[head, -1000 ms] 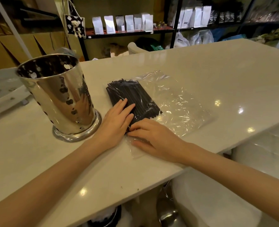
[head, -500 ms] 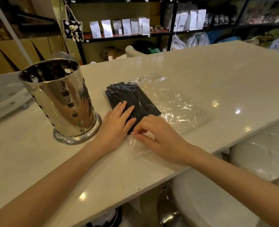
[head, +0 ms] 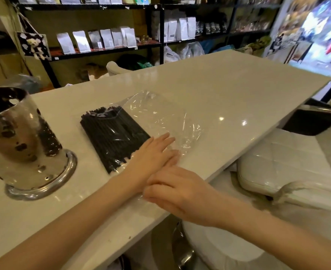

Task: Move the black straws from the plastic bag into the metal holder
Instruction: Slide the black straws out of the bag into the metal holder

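Note:
A bundle of black straws (head: 114,137) lies inside a clear plastic bag (head: 160,117) flat on the white counter (head: 228,98). The shiny perforated metal holder (head: 18,137) stands upright to the left of the bag, about a hand's width away. My left hand (head: 153,154) lies flat with fingers stretched on the bag just right of the straws' near ends; its fingertips look veiled by plastic film. My right hand (head: 178,193) is at the bag's near edge with fingers curled on the plastic, touching the left wrist.
The counter's front edge runs diagonally just right of my hands. White padded stools (head: 289,172) stand below it. Black shelves with white pouches (head: 102,39) line the back wall. A dark bin (head: 306,119) sits at the right.
My left hand slid right, off the straws onto the bag's clear part. My right hand drew back to the bag's near edge. The view swung right, putting the holder at the left edge.

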Demonstrator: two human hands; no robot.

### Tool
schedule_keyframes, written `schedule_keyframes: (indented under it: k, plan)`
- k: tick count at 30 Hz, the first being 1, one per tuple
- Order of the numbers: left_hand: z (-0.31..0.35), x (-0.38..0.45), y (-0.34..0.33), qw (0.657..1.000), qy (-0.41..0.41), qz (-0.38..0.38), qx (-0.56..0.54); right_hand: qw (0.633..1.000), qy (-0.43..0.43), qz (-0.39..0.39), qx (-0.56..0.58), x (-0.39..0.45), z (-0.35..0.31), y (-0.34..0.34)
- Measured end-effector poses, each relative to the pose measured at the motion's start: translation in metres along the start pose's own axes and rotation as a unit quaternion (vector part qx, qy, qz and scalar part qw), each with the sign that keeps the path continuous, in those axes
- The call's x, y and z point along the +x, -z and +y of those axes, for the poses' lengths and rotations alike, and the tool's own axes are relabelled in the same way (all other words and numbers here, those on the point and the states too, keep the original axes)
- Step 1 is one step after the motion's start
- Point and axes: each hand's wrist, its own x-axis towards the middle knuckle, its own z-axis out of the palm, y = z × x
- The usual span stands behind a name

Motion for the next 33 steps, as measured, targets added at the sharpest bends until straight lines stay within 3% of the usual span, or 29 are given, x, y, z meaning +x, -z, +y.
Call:
schedule_keyframes:
  k: [4,7,10,15,19,22,25,28,33]
  plan:
    - [-0.002,-0.004,-0.004,0.999,-0.006,0.011,-0.040,0.991,-0.102,0.081,0.009,-0.007,0.033,0.017]
    - [0.000,-0.003,0.002,0.998,-0.007,0.006,-0.056,0.978,-0.152,0.020,-0.141,-0.009,0.068,0.018]
    - [0.004,0.004,0.005,0.997,-0.024,-0.012,-0.065,0.969,-0.158,-0.031,-0.185,-0.014,0.088,0.012]
    - [0.011,0.014,0.016,0.994,0.001,0.051,-0.092,0.961,-0.165,0.011,-0.223,-0.020,0.097,0.014]
    - [0.005,0.021,0.006,0.998,-0.033,0.007,-0.048,0.959,-0.113,0.048,-0.254,-0.028,0.098,0.025]
    - [-0.003,0.022,-0.001,0.998,-0.051,0.013,-0.027,0.955,-0.088,0.031,-0.280,-0.037,0.092,0.034]
    - [-0.008,0.020,-0.006,0.998,-0.026,-0.018,-0.047,0.958,-0.100,-0.034,-0.265,-0.051,0.083,0.040]
    - [-0.007,0.019,-0.006,0.998,-0.039,-0.012,-0.047,0.970,-0.136,-0.102,-0.175,-0.058,0.072,0.044]
    - [-0.005,0.012,-0.001,0.997,-0.071,-0.014,-0.023,0.976,-0.193,-0.065,-0.079,-0.049,0.076,0.045]
